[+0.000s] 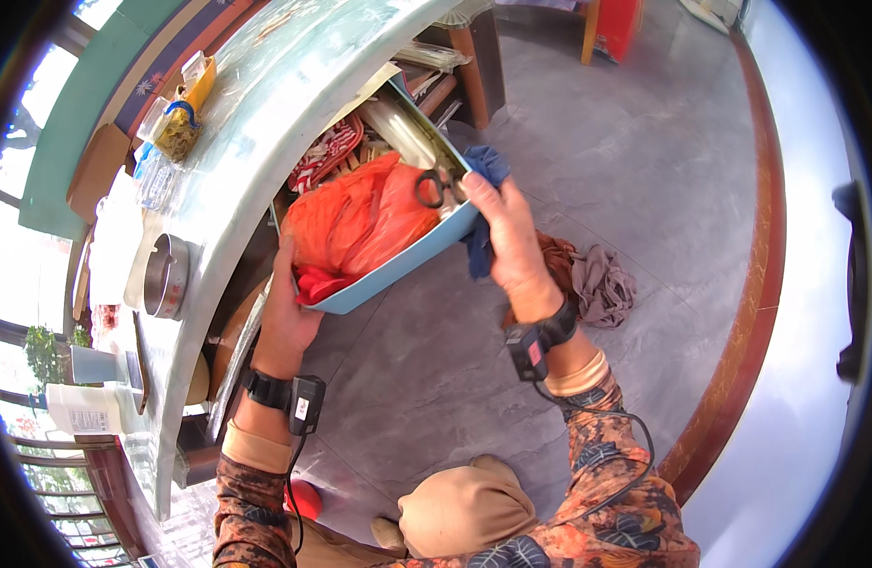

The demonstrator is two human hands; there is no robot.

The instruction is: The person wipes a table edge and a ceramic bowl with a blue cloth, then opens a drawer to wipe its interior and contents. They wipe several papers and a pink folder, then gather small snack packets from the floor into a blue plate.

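With both hands I hold a long, open light-blue box [384, 279], slightly tilted, at the counter's edge. My left hand [289, 308] grips its near left corner, the fingers partly hidden. My right hand [512, 237] is closed on its right side, thumb over the rim. A dark blue cloth [480, 254] is bunched between that hand and the box's outside; whether the hand grips it too, I cannot tell. Inside the box lie a crumpled red-orange plastic bag [360, 213], black-handled scissors [429, 188], a red-and-white patterned item [332, 151] and a pale clear-wrapped bundle [398, 133].
The curved pale counter [266, 104] bears a round metal ashtray [166, 276], a clear jar [178, 133] and a white jug [84, 409]. Crumpled grey cloth [604, 286] and brown cloth [555, 256] lie on the grey tiled floor [687, 199]. A white wall with brown skirting [760, 312] stands at right.
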